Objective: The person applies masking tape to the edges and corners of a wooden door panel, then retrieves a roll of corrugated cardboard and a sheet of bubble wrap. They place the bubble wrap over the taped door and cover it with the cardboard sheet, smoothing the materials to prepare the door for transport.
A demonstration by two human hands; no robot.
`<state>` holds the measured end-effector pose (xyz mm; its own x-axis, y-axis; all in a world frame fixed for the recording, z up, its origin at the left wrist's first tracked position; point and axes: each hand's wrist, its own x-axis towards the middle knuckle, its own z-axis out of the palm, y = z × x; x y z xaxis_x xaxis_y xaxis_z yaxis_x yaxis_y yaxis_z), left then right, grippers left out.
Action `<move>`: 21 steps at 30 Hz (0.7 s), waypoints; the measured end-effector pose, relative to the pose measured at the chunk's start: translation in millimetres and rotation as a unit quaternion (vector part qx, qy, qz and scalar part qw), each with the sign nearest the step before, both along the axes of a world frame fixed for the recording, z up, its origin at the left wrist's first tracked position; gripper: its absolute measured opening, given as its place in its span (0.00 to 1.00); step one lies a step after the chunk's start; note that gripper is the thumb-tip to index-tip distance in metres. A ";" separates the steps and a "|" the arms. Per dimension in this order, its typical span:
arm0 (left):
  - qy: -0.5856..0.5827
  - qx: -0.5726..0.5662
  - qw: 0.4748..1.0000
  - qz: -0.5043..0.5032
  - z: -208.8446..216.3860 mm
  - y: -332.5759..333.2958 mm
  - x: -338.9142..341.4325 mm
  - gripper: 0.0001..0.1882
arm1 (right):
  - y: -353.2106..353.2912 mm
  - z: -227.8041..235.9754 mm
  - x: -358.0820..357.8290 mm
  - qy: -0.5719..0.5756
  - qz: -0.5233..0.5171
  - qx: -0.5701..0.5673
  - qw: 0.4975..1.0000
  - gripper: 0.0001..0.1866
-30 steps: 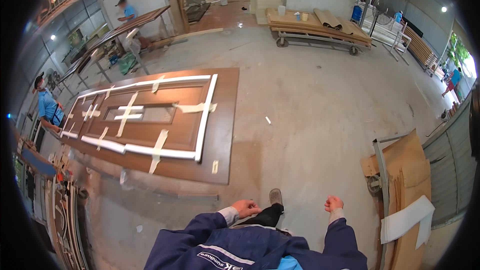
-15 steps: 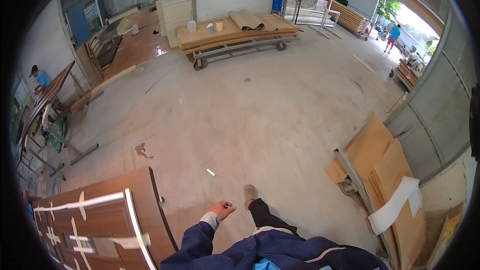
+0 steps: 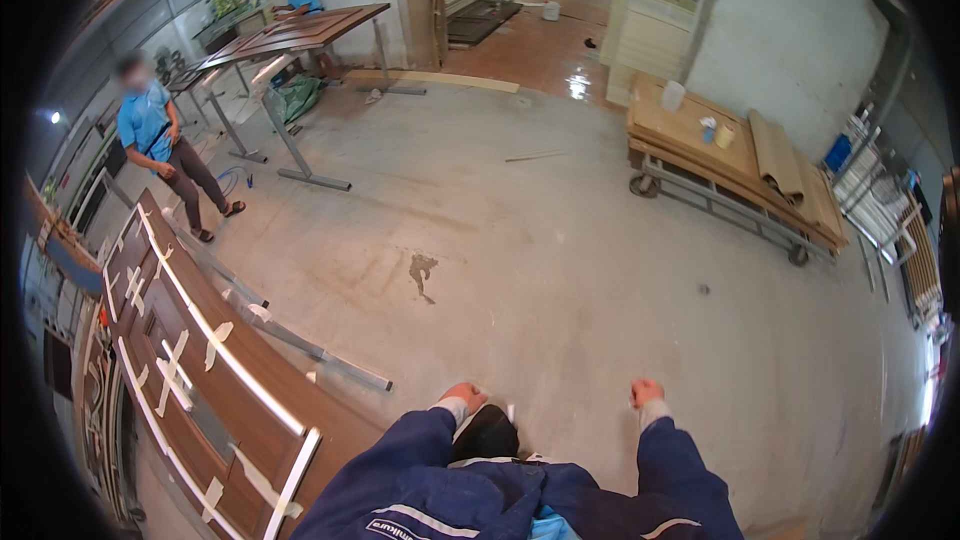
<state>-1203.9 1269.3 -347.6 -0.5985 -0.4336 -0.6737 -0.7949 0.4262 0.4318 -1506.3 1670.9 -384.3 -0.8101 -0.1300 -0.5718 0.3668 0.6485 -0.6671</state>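
This is a big door workshop. A brown panelled door (image 3: 225, 395) has white strips and tape on it. Another door (image 3: 310, 32) sits on metal stands (image 3: 289, 143). Boards (image 3: 737, 177) fill a wheeled cart (image 3: 715, 202).

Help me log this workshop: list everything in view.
stick: one, white, lower centre
door: one, brown, lower left
strips: several, white, on door
tape: several, cream, on door
panel: one, brown, upper left
stands: several, grey, under panel
cart: one, grey, upper right
boards: stack, tan, on cart
containers: three, white/blue/yellow, on boards
sheet: one, brown, on boards
bucket: one, white, upper centre
people: two, blue-shirted, upper left
left hand, right hand: one each, bare, lower centre
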 end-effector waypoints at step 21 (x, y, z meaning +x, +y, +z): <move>0.102 -0.003 0.945 0.311 -63.2 -538.3 -396.5 0.25 | -291.7 -118.2 -402.5 -0.057 0.700 0.357 0.616 0.23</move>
